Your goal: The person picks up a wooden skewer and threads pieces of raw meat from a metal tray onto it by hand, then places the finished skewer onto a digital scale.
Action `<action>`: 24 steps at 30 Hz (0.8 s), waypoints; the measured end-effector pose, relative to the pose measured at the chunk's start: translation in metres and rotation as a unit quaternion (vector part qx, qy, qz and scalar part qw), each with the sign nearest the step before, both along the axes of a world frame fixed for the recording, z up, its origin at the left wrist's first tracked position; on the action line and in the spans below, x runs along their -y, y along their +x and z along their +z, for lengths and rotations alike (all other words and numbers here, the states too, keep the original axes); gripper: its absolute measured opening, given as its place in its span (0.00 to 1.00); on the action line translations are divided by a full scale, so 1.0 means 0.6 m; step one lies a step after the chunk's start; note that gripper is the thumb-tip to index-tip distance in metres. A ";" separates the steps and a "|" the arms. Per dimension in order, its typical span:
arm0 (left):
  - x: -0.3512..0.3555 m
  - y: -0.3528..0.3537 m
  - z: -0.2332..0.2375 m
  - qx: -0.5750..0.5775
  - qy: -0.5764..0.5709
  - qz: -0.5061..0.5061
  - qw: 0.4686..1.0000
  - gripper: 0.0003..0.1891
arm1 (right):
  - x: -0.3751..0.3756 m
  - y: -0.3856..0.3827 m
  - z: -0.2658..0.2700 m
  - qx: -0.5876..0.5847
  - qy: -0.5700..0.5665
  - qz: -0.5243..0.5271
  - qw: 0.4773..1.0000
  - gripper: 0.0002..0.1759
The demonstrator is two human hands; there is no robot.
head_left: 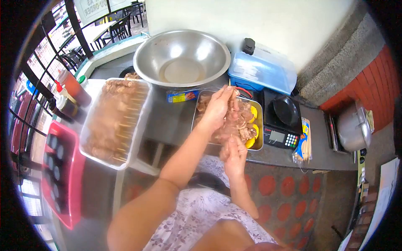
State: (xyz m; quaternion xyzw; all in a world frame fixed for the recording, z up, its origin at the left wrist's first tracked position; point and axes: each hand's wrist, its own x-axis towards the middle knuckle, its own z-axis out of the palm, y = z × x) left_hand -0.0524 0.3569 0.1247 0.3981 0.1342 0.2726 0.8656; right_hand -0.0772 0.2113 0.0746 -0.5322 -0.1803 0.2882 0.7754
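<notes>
Daylight scene, bright and even. Light enters through the black-barred opening [42,62] left of the large round stainless-steel bowl [182,56], and that area is washed out. Soft glare patches sit on the bowl's inner wall. The plain pale wall [259,21] behind the bowl is near overexposed. Shadows are faint, deepest under the grey tabletop [167,119] below the bowl. The left hand [217,109] and right hand [233,154] are blurred, so the hold of the fingers is unreadable. Heavy fisheye distortion: lines bow and the corners are black.
</notes>
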 end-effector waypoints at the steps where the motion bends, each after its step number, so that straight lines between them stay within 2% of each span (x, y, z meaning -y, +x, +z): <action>1: -0.002 0.001 0.004 0.019 -0.027 -0.053 0.998 0.17 | 0.000 0.007 0.004 -0.001 0.002 -0.004 1.000 0.15; 4: -0.002 -0.007 0.034 0.014 -0.072 -0.123 0.990 0.20 | 0.004 0.029 0.014 -0.083 0.064 0.028 0.994 0.14; 8: -0.007 -0.006 0.018 0.026 -0.100 -0.113 0.988 0.17 | 0.005 0.042 0.008 -0.119 0.079 0.063 0.988 0.14; 10: -0.011 -0.005 0.005 0.019 0.029 -0.062 0.997 0.15 | 0.006 0.039 0.004 -0.110 0.081 0.076 0.988 0.14; 14: -0.024 -0.004 0.003 0.016 0.106 -0.049 0.993 0.13 | 0.002 0.039 0.012 -0.130 0.052 0.073 0.987 0.13; 16: -0.032 -0.002 0.009 -0.009 0.101 -0.059 0.993 0.13 | -0.003 0.043 0.003 -0.007 -0.032 0.006 0.999 0.10; 17: -0.032 -0.002 0.013 -0.011 0.103 -0.065 0.992 0.13 | -0.004 0.055 -0.012 -0.009 -0.030 0.001 1.000 0.10; 19: -0.025 -0.011 0.029 -0.039 0.077 -0.098 0.991 0.14 | -0.011 0.068 -0.014 0.199 -0.054 -0.050 0.977 0.08; 20: -0.025 -0.013 0.027 -0.044 0.081 -0.105 0.990 0.14 | -0.001 0.069 -0.012 0.123 -0.046 -0.041 0.990 0.09; 24: -0.017 -0.013 0.000 -0.036 0.106 -0.143 0.983 0.15 | -0.003 0.083 -0.008 0.130 -0.026 -0.051 0.990 0.10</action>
